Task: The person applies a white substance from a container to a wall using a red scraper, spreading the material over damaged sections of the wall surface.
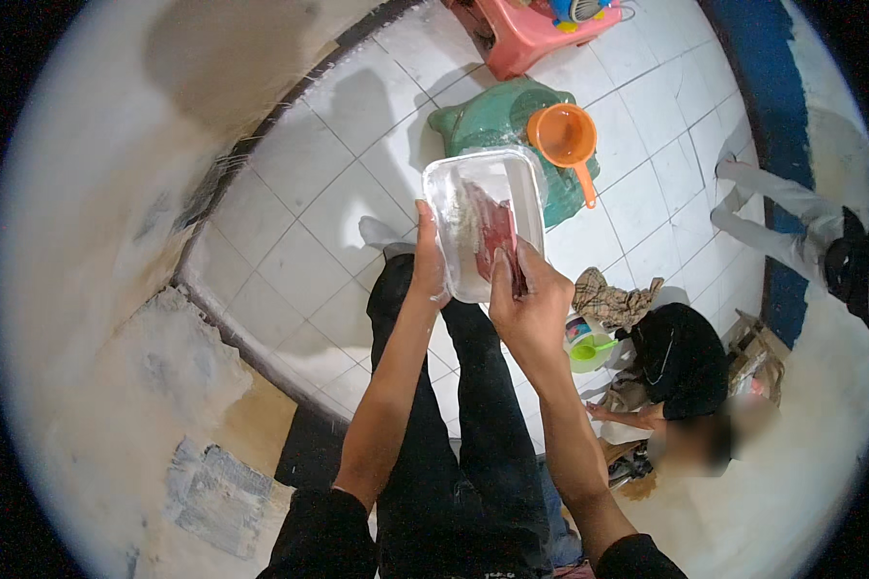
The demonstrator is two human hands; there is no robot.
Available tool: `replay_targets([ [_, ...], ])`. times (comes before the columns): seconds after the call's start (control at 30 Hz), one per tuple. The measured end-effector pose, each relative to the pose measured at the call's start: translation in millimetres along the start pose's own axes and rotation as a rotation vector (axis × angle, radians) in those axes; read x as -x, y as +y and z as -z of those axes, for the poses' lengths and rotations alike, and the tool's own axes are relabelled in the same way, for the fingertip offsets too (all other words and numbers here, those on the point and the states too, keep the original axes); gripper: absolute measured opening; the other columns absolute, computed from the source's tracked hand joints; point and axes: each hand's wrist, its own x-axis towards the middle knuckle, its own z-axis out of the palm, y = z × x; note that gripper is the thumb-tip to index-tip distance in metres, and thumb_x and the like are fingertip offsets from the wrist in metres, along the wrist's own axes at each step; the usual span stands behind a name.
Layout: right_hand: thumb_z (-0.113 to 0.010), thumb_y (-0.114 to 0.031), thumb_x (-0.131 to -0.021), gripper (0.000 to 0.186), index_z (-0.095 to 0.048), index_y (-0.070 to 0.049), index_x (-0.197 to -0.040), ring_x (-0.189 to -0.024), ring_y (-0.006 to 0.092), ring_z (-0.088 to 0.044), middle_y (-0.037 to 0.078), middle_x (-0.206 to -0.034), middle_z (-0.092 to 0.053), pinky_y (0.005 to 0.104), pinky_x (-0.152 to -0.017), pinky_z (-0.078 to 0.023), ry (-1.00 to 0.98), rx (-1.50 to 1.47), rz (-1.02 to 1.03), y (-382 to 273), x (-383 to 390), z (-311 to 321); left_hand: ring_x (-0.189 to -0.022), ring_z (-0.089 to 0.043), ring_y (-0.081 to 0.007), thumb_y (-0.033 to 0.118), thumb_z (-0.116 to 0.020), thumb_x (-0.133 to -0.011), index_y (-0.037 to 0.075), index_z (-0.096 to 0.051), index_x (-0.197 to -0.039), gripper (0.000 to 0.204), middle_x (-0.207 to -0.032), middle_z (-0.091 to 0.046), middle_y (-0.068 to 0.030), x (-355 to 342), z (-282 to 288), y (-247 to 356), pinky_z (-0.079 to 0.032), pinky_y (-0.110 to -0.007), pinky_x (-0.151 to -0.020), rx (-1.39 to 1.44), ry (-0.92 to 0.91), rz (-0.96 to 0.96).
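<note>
A white rectangular plastic tub (446, 227) is held out in front of me over the floor. My left hand (429, 253) grips its left side, thumb along the outer wall and fingers underneath, mostly hidden. Inside the tub, a flat reddish piece that looks like raw meat or fish (493, 224) lies lengthwise, with pale whitish powder or residue along its left side. My right hand (533, 291) reaches over the tub's near right corner. Its thumb and fingers pinch the near end of the reddish piece.
Beyond the tub stands a green plastic stool (492, 114) with an orange dipper (563, 136) on it. A pink stool (518, 39) is farther back. To the right are a checked cloth (610, 298), a light green container (590, 355) and a person in black (681, 362). Another person's legs (777, 222) extend from the far right.
</note>
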Motion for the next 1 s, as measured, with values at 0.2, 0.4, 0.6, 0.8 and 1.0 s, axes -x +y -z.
replay_targets([
  [0.2,-0.056,-0.002,-0.085,0.016,-0.062,0.004,-0.099,-0.061,0.0307,-0.06,0.022,-0.071,-0.06,0.0359,-0.055,-0.047,-0.072,0.126,0.117,-67.0,18.6,37.8,-0.114,-0.053,-0.0228,0.067,-0.02,-0.092,0.005,-0.041,-0.135,0.078,-0.124,-0.054,-0.0118,56.9,-38.2,22.4,-0.042,-0.038,-0.1,0.028,-0.05,-0.058],
  [0.4,-0.06,-0.002,-0.081,0.008,-0.061,0.004,-0.087,-0.047,0.021,-0.054,0.019,-0.058,-0.052,0.0307,-0.048,-0.042,-0.135,0.134,0.254,-128.6,38.1,66.0,-0.107,-0.057,-0.0209,0.064,-0.024,-0.094,0.006,-0.044,-0.132,0.072,-0.117,-0.057,-0.01,123.4,-76.3,52.6,-0.045,-0.036,-0.096,0.081,-0.12,-0.128],
  [0.6,-0.061,-0.002,-0.081,0.008,-0.06,0.005,-0.085,-0.046,0.0165,-0.049,0.018,-0.056,-0.052,0.0304,-0.047,-0.041,-0.26,0.152,0.403,-180.3,67.3,92.9,-0.11,-0.056,-0.0234,0.059,-0.022,-0.097,0.001,-0.044,-0.131,0.07,-0.121,-0.056,-0.0133,188.6,-98.2,73.0,-0.045,-0.038,-0.097,0.071,-0.058,-0.22],
  [0.8,-0.061,-0.001,-0.08,0.007,-0.057,0.006,-0.079,-0.046,0.0142,-0.042,0.017,-0.054,-0.05,0.0298,-0.047,-0.039,-0.284,0.071,0.51,-226.5,99.0,100.1,-0.117,-0.052,-0.0253,0.058,-0.019,-0.098,0.002,-0.04,-0.135,0.07,-0.128,-0.052,-0.0145,251.4,-107.5,94.1,-0.041,-0.039,-0.102,0.077,-0.042,-0.298],
  [1.0,-0.062,-0.004,-0.08,0.008,-0.059,0.003,-0.077,-0.043,0.0196,-0.047,0.017,-0.055,-0.052,0.0331,-0.046,-0.04,-0.32,0.095,0.606,-261.9,125.3,96.5,-0.115,-0.054,-0.024,0.057,-0.02,-0.098,0.001,-0.04,-0.135,0.07,-0.126,-0.053,-0.0149,300.0,-108.0,104.1,-0.041,-0.038,-0.101,0.1,-0.038,-0.499],
])
